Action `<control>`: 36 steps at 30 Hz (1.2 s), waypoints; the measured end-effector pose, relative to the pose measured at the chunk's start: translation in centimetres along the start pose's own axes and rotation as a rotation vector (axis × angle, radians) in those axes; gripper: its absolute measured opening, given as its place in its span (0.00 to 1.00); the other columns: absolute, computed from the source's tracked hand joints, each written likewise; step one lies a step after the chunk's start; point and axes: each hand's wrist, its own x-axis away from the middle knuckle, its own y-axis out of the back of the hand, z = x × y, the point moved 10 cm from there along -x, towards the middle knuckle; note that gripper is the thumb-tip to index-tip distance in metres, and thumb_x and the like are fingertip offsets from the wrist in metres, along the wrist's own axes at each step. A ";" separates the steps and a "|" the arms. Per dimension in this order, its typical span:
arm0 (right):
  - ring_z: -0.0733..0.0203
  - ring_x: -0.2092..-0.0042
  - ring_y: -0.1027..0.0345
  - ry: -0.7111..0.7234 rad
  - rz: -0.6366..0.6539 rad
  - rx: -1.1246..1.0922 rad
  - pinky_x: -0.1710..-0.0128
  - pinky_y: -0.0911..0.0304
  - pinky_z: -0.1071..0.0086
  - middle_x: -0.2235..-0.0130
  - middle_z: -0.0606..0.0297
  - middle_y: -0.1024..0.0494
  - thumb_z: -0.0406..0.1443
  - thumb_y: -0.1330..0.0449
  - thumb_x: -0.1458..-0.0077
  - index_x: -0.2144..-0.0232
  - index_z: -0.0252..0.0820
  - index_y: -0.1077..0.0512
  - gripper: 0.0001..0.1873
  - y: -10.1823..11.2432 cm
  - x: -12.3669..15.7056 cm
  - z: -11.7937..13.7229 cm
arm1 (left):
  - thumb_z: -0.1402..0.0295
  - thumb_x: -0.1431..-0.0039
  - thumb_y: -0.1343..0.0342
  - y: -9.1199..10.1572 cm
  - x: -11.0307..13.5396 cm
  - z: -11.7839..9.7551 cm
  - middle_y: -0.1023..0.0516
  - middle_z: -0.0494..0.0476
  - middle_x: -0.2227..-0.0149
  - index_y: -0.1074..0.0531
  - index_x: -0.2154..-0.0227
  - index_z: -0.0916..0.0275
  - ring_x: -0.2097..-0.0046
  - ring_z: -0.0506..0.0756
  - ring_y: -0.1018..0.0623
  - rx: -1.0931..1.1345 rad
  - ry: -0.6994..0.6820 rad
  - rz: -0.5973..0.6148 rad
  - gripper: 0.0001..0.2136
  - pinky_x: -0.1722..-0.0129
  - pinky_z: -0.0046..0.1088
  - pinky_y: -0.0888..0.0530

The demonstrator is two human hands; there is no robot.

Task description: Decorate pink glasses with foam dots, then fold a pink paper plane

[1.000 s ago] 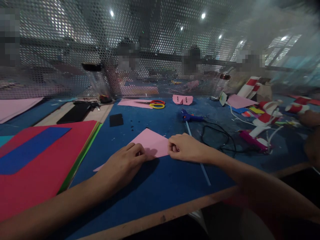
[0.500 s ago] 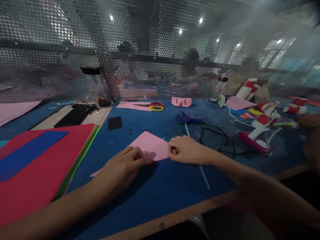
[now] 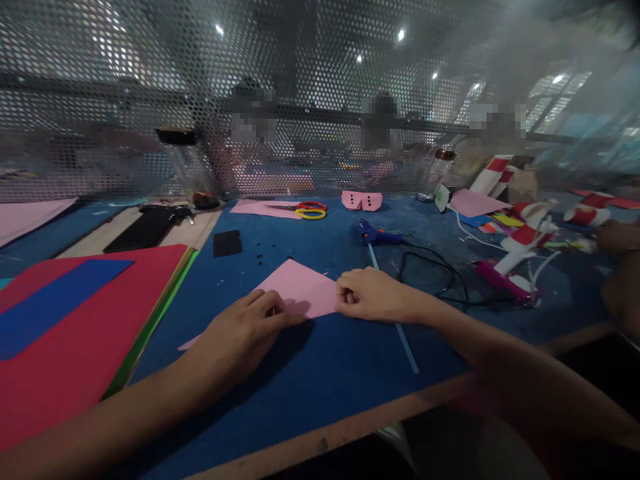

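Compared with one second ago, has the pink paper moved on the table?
No. The pink paper still lies at the same offset from the black card and the blue glue gun; only the camera shifted slightly.

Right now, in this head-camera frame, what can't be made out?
- Head view: the near edge of the pink paper lies under the left hand and the right hand. Their curled fingers hide whether either hand pinches it.
- Head view: everything behind the perforated screen is blurred.
- Head view, right edge: another person's arm is blurred and cut off by the frame.
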 end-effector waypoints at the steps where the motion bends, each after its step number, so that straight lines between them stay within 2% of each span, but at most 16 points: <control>1: 0.63 0.66 0.31 -0.001 0.003 0.004 0.65 0.46 0.69 0.68 0.67 0.22 0.39 0.41 0.44 0.70 0.42 0.27 0.07 0.0 0.0 -0.1 | 0.73 0.29 0.55 -0.1 0.0 0.1 0.27 0.57 0.60 0.27 0.45 0.52 0.60 0.56 0.27 0.001 0.002 0.002 0.18 0.59 0.35 0.27; 6: 0.62 0.67 0.31 -0.009 0.023 0.020 0.68 0.47 0.69 0.67 0.66 0.21 0.40 0.41 0.44 0.69 0.42 0.27 0.07 0.0 0.1 -0.2 | 0.73 0.29 0.55 -0.6 0.2 0.4 0.28 0.57 0.59 0.28 0.45 0.50 0.59 0.56 0.27 0.005 0.018 0.025 0.18 0.58 0.35 0.28; 19: 0.62 0.66 0.32 -0.025 0.081 0.029 0.69 0.46 0.70 0.65 0.64 0.21 0.40 0.41 0.43 0.69 0.41 0.28 0.08 0.4 0.1 -0.1 | 0.73 0.28 0.56 -0.1 0.0 0.1 0.29 0.56 0.60 0.28 0.44 0.51 0.59 0.55 0.27 0.030 -0.005 0.008 0.17 0.58 0.34 0.28; 36: 0.62 0.66 0.30 -0.032 0.141 0.012 0.68 0.46 0.71 0.65 0.65 0.20 0.39 0.42 0.43 0.70 0.42 0.27 0.08 0.5 0.5 -1.4 | 0.73 0.29 0.55 0.2 0.1 0.1 0.27 0.55 0.61 0.27 0.45 0.50 0.60 0.55 0.26 0.017 0.003 -0.016 0.18 0.59 0.32 0.27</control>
